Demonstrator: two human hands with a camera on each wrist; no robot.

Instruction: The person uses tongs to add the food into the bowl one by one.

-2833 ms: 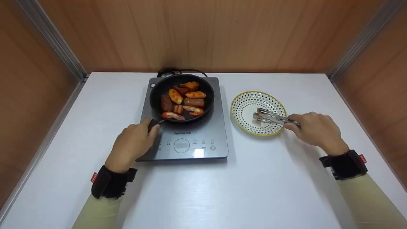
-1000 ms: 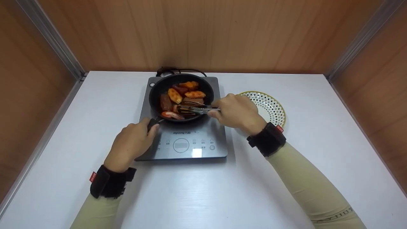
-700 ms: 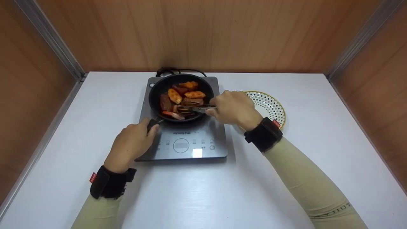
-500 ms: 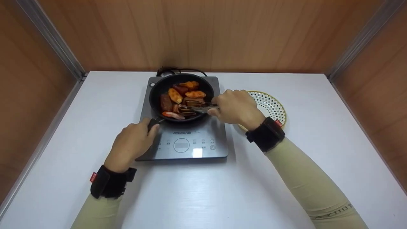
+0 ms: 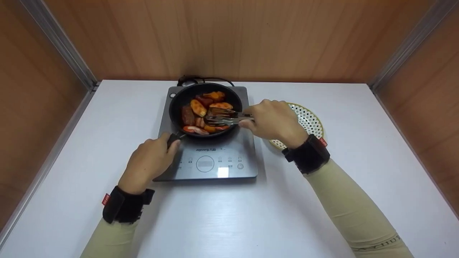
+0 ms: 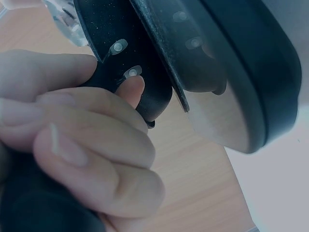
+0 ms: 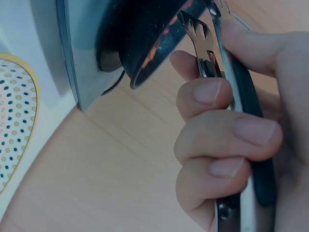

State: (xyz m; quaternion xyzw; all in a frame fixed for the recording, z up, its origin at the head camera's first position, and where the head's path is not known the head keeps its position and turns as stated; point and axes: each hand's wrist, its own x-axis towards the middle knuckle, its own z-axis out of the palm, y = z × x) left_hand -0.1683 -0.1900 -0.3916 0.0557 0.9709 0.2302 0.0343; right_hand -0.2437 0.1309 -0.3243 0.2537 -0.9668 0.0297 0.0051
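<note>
In the head view my left hand (image 5: 148, 161) grips the black handle (image 5: 172, 141) of a frying pan (image 5: 174, 120); the left wrist view shows its fingers curled round the handle. My right hand (image 5: 275, 120) holds metal tongs (image 5: 229, 117), their heads inside the pan over its right side. Whether they pinch a piece cannot be made out. Around them lie a dark brown chunk (image 5: 187, 115), spotted orange-yellow pieces (image 5: 198, 108), a small striped piece (image 5: 199, 122) and a shrimp (image 5: 195, 130). The tongs partly cover another brown chunk and an orange piece (image 5: 209, 128).
The pan stands on a grey induction cooker (image 5: 229, 172) with a touch panel; a black cable (image 5: 215, 78) runs behind it. To the right, a dotted plate with a yellow rim (image 5: 311, 123) is partly hidden by my right hand. Wooden panels (image 5: 229, 39) enclose the white table (image 5: 229, 218).
My right hand has carried the tongs left from the plate into the pan. Lately they have shifted slightly right and up, uncovering pieces at the pan's near side. The left hand stays put.
</note>
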